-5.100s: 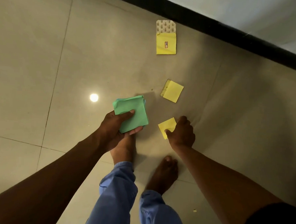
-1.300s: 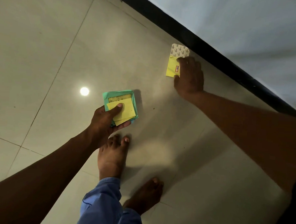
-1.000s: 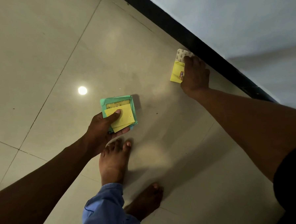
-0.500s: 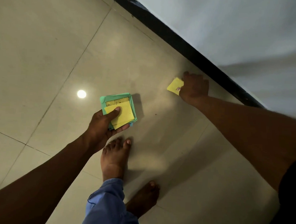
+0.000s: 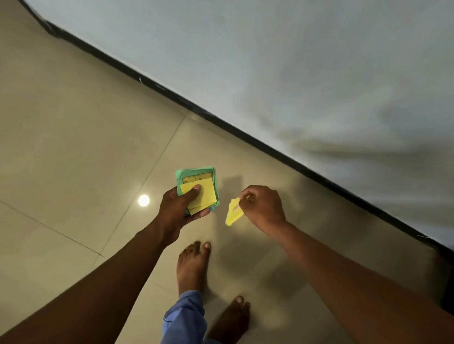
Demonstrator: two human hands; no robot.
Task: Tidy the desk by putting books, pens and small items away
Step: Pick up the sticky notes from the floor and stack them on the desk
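Half a second back I see the right hand (image 5: 262, 209) down at the baseboard (image 5: 248, 136) on the yellow pad (image 5: 234, 211); now the pad is off the floor (image 5: 64, 137), close beside the green stack (image 5: 197, 190). Right fingers (image 5: 245, 196) pinch its upper edge, pad hanging tilted below them. Left hand (image 5: 178, 208) grips the stack, thumb pressed on the top yellow note (image 5: 201, 194), fingers curled beneath.

Green pad (image 5: 183, 173), yellow notes (image 5: 202, 194)
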